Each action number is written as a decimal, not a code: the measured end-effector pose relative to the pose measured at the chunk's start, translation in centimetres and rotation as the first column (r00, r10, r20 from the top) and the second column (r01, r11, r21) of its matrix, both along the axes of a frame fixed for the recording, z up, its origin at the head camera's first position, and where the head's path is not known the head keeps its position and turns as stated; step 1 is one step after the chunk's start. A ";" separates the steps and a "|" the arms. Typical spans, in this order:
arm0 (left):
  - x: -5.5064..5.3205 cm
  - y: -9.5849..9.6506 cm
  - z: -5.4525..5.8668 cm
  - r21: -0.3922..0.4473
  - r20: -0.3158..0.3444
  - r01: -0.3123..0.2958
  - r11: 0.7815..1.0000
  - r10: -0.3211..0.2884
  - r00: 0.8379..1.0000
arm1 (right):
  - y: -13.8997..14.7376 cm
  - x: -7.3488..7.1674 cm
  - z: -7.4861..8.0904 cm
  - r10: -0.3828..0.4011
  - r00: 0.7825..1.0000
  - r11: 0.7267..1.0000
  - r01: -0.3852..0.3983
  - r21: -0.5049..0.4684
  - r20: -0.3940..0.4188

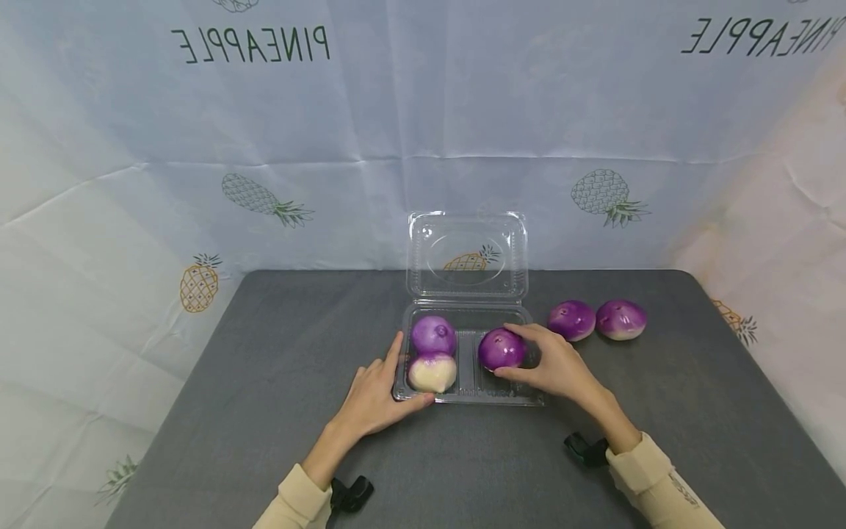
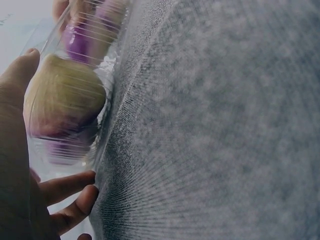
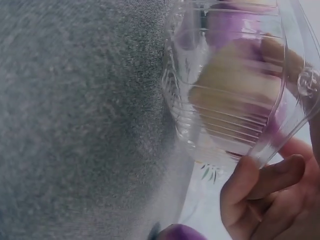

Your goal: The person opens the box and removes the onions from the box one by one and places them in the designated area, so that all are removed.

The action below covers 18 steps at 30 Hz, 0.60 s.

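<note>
Pinching a purple turnip (image 1: 501, 348) between thumb and fingers, our right hand (image 1: 557, 361) has it inside the clear box (image 1: 489, 401); our left hand (image 1: 373, 397) touches its edge, thumb and forefinger spread, two more turnips (image 1: 432, 373) just beside those tips, another pair (image 1: 571, 321) right of our pinching fingers.

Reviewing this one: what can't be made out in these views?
Head: print on the right sleeve, too small to read.
Head: underside of the held vegetable, hidden by its top.
Left wrist: most of the right grip, cut off by the top edge.
Right wrist: most of a purple vegetable, cut off by the bottom edge.
</note>
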<state>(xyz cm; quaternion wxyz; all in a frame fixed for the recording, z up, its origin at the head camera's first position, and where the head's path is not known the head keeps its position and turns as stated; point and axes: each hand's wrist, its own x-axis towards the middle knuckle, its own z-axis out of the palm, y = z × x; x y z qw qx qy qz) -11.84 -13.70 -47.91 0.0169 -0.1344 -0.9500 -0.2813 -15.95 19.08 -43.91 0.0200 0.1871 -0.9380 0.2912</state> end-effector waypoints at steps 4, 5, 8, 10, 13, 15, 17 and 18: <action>0.0 0.0 -0.1 -0.003 0.000 -0.002 1.000 0.002 1.000 | 0.2 -0.1 0.1 0.011 0.998 0.998 -0.014 -0.060 -0.061; 0.0 0.0 -0.1 -0.003 0.002 -0.003 1.000 0.003 1.000 | 0.3 -0.2 0.2 0.013 0.997 0.997 -0.019 -0.073 -0.078; 0.0 0.0 -0.1 -0.002 0.008 -0.007 1.000 0.007 1.000 | 0.6 -0.2 0.6 0.012 0.993 0.995 -0.023 -0.100 -0.115; 0.0 0.0 -0.2 -0.001 0.009 -0.009 1.000 0.009 1.000 | 0.9 -0.1 0.8 0.001 0.991 0.994 -0.016 -0.108 -0.133; 0.0 0.0 -0.2 -0.001 0.006 -0.008 1.000 0.008 1.000 | 1.3 0.0 1.2 -0.017 0.987 0.993 -0.002 -0.120 -0.159; 0.0 0.0 -0.2 -0.002 0.005 -0.007 1.000 0.007 1.000 | 1.7 0.1 1.4 -0.028 0.983 0.991 0.004 -0.137 -0.180; 0.0 0.0 -0.2 -0.004 0.004 -0.006 1.000 0.007 1.000 | 1.9 0.2 1.6 -0.035 0.980 0.986 0.002 -0.166 -0.195; 0.0 0.0 -0.2 -0.004 0.003 -0.006 1.000 0.006 1.000 | 2.1 0.3 1.7 -0.038 0.980 0.983 0.002 -0.181 -0.197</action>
